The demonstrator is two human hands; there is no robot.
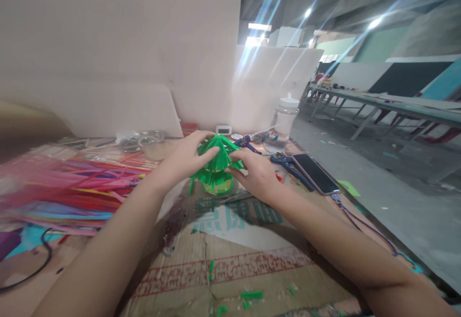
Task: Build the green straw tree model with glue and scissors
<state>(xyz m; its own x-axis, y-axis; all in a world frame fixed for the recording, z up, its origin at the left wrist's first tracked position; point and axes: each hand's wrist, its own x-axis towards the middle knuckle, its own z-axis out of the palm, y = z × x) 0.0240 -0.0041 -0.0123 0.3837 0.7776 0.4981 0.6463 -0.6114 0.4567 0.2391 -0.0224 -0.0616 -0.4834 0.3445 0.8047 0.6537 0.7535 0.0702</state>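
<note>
- Head view, workpiece: green tiered piece (218,163), cone-shaped and fringed, stands roughly upright near the middle of the view, on the far part of a printed cardboard sheet (173,286). A yellow-green base (218,187) shows beneath its lowest fringe.
- Head view, left hand (192,153): grasping the piece from its left, thumb laid on the upper front, fingers curved round behind the top. Those fingertips are hidden.
- Head view, right hand (257,170): thumb and forefinger appear to pinch the edge of a tier on the right side. Exact contact is partly concealed by the fingers themselves.
- Head view, progress: judged well advanced. At least two fringed tiers are in place above the base, and the top comes to a point. Whether any tier is loose or unattached cannot be told. Handling looks like adjustment or pressing of the fringe; what is left cannot be established.
- Head view, surroundings: green offcuts (252,295) lie on the near part of the cardboard, suggesting trimming. Coloured stems (93,177), blurred, are heaped at left. Blue-handled pliers (293,169) lie beside a phone (319,175) at right; a clear bottle (283,124) stands behind them.
</note>
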